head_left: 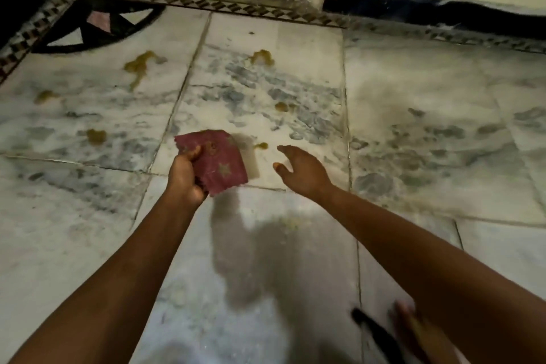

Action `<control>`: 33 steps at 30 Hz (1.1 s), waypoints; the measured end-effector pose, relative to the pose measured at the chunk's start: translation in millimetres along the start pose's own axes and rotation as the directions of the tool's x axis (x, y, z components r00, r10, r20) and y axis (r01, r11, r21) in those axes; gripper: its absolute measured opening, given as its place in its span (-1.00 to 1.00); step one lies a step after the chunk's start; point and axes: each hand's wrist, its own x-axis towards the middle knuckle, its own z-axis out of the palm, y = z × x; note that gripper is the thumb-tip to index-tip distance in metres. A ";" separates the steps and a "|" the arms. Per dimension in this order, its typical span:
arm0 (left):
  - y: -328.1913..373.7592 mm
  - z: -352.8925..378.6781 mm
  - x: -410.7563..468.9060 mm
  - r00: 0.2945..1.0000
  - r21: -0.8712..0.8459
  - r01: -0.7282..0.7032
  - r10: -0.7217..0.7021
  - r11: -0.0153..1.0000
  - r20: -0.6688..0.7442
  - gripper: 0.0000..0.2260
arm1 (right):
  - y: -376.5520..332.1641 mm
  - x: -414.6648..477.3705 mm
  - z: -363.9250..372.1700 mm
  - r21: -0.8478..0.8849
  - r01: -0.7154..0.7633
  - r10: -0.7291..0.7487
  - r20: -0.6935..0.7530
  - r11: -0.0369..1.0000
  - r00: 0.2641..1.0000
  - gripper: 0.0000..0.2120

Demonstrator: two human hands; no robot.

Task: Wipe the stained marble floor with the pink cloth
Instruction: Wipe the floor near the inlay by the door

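Note:
My left hand [184, 176] grips the pink cloth [220, 158], a dark pink piece with faint yellow star marks, held above the white marble floor [413, 115]. My right hand [301, 170] hovers to the right of the cloth, fingers spread, holding nothing. Several yellow-brown stains lie on the slabs: a long one [139, 66] at the far left, one [261, 57] at the far centre, a small one [281, 106] mid-floor, one [96, 136] left of the cloth and a streak [261, 145] just right of it.
A patterned black-and-white border [236, 9] runs along the far edge below a step and a wall. A black triangular inlay [88, 26] fills the far-left corner. A foot on a dark sandal [381, 334] shows at the lower right.

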 end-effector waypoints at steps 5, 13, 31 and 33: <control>0.9 26.8 38.2 0.985 -0.102 -0.076 0.059 0.992 -0.164 -0.69 | 29.6 67.1 13.4 -0.118 0.265 -0.252 0.114 0.957 0.961 -0.42; 48.7 22.5 41.6 0.873 -0.167 -0.321 0.223 0.932 -0.433 -0.82 | 9.7 162.5 11.0 -0.126 0.510 -0.463 0.280 0.851 0.841 -0.35; 99.5 -99.2 73.4 0.386 0.741 -0.236 0.761 0.629 -0.522 -0.62 | -77.5 290.7 111.4 0.025 0.619 -0.612 0.192 0.785 0.768 -0.38; 112.8 -105.7 87.1 0.301 0.873 -0.071 0.845 0.482 -0.442 -0.62 | -64.5 289.3 117.5 -0.041 0.677 -0.667 0.138 0.735 0.732 -0.34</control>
